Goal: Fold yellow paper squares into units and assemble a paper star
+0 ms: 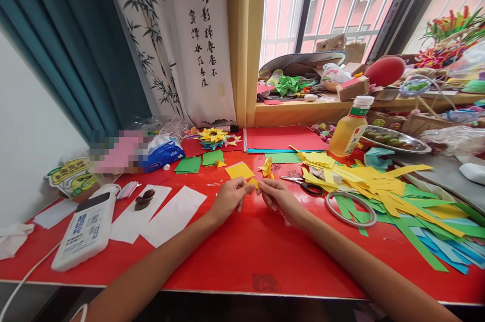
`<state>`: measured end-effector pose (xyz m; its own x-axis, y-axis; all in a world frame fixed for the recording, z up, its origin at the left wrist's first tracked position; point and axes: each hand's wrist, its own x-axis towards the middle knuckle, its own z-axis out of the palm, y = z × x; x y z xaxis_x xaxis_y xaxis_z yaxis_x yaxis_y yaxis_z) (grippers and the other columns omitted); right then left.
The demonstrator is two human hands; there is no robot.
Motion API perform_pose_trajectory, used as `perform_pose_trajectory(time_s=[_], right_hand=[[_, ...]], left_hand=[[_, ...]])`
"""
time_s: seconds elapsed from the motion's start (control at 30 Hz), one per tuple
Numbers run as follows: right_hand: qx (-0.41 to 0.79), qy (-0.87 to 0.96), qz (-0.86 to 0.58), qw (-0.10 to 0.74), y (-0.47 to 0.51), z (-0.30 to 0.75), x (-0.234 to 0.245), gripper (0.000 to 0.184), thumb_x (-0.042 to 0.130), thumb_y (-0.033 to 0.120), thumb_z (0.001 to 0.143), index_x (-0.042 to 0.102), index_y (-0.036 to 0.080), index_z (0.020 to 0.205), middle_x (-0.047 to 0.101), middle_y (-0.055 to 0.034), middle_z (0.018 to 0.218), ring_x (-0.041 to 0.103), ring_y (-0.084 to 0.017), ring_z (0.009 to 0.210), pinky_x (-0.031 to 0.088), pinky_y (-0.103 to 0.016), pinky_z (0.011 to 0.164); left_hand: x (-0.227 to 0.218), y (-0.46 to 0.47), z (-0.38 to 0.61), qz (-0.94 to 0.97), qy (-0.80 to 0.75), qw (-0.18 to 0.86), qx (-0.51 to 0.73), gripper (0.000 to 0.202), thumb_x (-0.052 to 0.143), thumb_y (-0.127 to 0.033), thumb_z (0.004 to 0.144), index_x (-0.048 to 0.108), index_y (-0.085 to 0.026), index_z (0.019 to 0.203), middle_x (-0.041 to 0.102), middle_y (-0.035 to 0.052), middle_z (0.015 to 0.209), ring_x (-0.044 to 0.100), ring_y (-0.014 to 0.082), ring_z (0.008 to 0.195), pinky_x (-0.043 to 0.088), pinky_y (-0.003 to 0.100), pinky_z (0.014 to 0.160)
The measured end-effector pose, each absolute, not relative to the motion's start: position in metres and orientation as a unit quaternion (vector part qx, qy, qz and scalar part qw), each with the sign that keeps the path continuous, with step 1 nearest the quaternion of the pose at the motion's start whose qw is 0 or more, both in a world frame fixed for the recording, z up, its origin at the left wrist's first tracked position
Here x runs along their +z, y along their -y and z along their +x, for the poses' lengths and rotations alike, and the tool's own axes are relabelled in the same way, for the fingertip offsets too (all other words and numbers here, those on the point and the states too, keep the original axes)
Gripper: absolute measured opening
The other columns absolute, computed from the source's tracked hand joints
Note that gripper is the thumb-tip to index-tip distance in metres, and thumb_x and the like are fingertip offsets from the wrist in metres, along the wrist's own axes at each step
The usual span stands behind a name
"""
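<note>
Between my left hand and my right hand is a small piece of yellow paper, pinched by the fingertips of both. Just beyond it lie a stack of yellow paper squares and some folded yellow paper pieces. Black-handled scissors rest to the right of my right hand. Green paper squares lie farther left, below a star-shaped ornament of folded yellow and blue paper. The underside of the paper in my fingers is hidden.
A tape roll and a heap of yellow paper strips cover the right side, near a juice bottle. White paper sheets and a white device lie left. The red table's front edge is close.
</note>
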<state>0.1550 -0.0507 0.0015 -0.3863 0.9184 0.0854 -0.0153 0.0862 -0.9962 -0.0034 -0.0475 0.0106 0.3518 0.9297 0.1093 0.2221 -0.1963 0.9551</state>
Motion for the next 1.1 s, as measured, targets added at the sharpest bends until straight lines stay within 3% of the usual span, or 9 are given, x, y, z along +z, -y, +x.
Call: perform_pose_trajectory(time_s=[0.3, 0.43, 0.53, 0.6, 0.67, 0.73, 0.83, 0.97, 1.1], right_hand=[[0.507, 0.640, -0.411, 0.407, 0.046, 0.155, -0.003, 0.030, 0.041, 0.044, 0.078, 0.045, 0.016, 0.070, 0.041, 0.0063, 0.047, 0.034, -0.005, 0.033, 0.022, -0.019, 0.035], [0.537, 0.591, -0.403, 0.447, 0.036, 0.161, -0.009, 0.030, 0.043, 0.046, 0.076, 0.046, 0.016, 0.072, 0.040, 0.0062, 0.049, 0.036, -0.006, 0.035, 0.025, -0.019, 0.036], [0.476, 0.580, -0.428, 0.504, 0.027, 0.178, -0.006, 0.032, 0.044, 0.047, 0.075, 0.048, 0.016, 0.073, 0.040, 0.0055, 0.049, 0.038, -0.007, 0.038, 0.030, -0.020, 0.039], [0.382, 0.606, -0.484, 0.502, 0.022, 0.192, -0.001, 0.036, 0.039, 0.050, 0.077, 0.050, 0.016, 0.072, 0.040, 0.0050, 0.045, 0.037, -0.008, 0.036, 0.030, -0.022, 0.040], [0.289, 0.651, -0.544, 0.443, 0.020, 0.202, 0.003, 0.039, 0.038, 0.052, 0.077, 0.051, 0.016, 0.065, 0.044, 0.0028, 0.044, 0.039, -0.009, 0.036, 0.029, -0.022, 0.040], [0.191, 0.690, -0.587, 0.377, 0.019, 0.206, 0.003, 0.043, 0.037, 0.052, 0.077, 0.049, 0.017, 0.056, 0.047, 0.0002, 0.044, 0.042, -0.011, 0.039, 0.028, -0.023, 0.042], [0.086, 0.719, -0.604, 0.333, 0.019, 0.201, -0.003, 0.044, 0.033, 0.048, 0.081, 0.048, 0.018, 0.052, 0.051, -0.0030, 0.047, 0.047, -0.015, 0.046, 0.028, -0.024, 0.045], [0.060, 0.731, -0.569, 0.372, 0.026, 0.188, -0.004, 0.030, 0.027, 0.032, 0.085, 0.053, 0.019, 0.082, 0.057, -0.0037, 0.060, 0.052, -0.017, 0.054, 0.033, -0.025, 0.051], [0.108, 0.724, -0.508, 0.454, 0.042, 0.180, 0.012, 0.030, 0.022, 0.023, 0.086, 0.039, 0.019, 0.110, 0.058, -0.0049, 0.087, 0.046, -0.009, 0.042, 0.038, -0.025, 0.054]], left_hand=[[0.001, 0.041, -0.003, 0.684, -0.419, 0.462, 0.379, 0.025, 0.035, -0.038, 0.080, 0.043, -0.017, 0.070, 0.047, -0.0051, 0.051, 0.046, 0.0066, 0.038, 0.036, 0.019, 0.041], [0.003, 0.034, -0.008, 0.675, -0.434, 0.456, 0.385, 0.023, 0.033, -0.036, 0.081, 0.042, -0.017, 0.072, 0.047, -0.0052, 0.049, 0.043, 0.0063, 0.033, 0.035, 0.018, 0.038], [0.006, 0.022, -0.020, 0.642, -0.450, 0.444, 0.434, 0.019, 0.031, -0.032, 0.082, 0.040, -0.017, 0.075, 0.049, -0.0041, 0.052, 0.044, 0.0069, 0.035, 0.035, 0.018, 0.038], [0.006, 0.013, -0.028, 0.632, -0.469, 0.390, 0.477, 0.015, 0.030, -0.028, 0.082, 0.040, -0.017, 0.081, 0.052, -0.0022, 0.060, 0.047, 0.0074, 0.041, 0.038, 0.019, 0.041], [0.003, 0.006, -0.035, 0.655, -0.499, 0.295, 0.485, 0.014, 0.029, -0.021, 0.082, 0.042, -0.018, 0.086, 0.055, 0.0006, 0.071, 0.052, 0.0093, 0.052, 0.042, 0.021, 0.049], [-0.002, 0.003, -0.039, 0.714, -0.516, 0.178, 0.439, 0.017, 0.032, -0.016, 0.080, 0.044, -0.019, 0.092, 0.057, 0.0045, 0.085, 0.056, 0.0139, 0.074, 0.044, 0.027, 0.066], [-0.009, 0.002, -0.041, 0.808, -0.489, 0.066, 0.321, 0.024, 0.037, -0.016, 0.079, 0.047, -0.018, 0.101, 0.053, 0.0095, 0.105, 0.047, 0.0207, 0.102, 0.038, 0.035, 0.085], [-0.012, 0.000, -0.046, 0.869, -0.444, 0.051, 0.211, 0.029, 0.035, -0.014, 0.079, 0.050, -0.017, 0.104, 0.052, 0.0100, 0.111, 0.044, 0.0214, 0.107, 0.034, 0.036, 0.091], [-0.010, -0.007, -0.057, 0.876, -0.433, 0.076, 0.199, 0.047, 0.030, 0.001, 0.071, 0.050, -0.020, 0.107, 0.052, 0.0055, 0.115, 0.043, 0.0174, 0.109, 0.034, 0.033, 0.093]])
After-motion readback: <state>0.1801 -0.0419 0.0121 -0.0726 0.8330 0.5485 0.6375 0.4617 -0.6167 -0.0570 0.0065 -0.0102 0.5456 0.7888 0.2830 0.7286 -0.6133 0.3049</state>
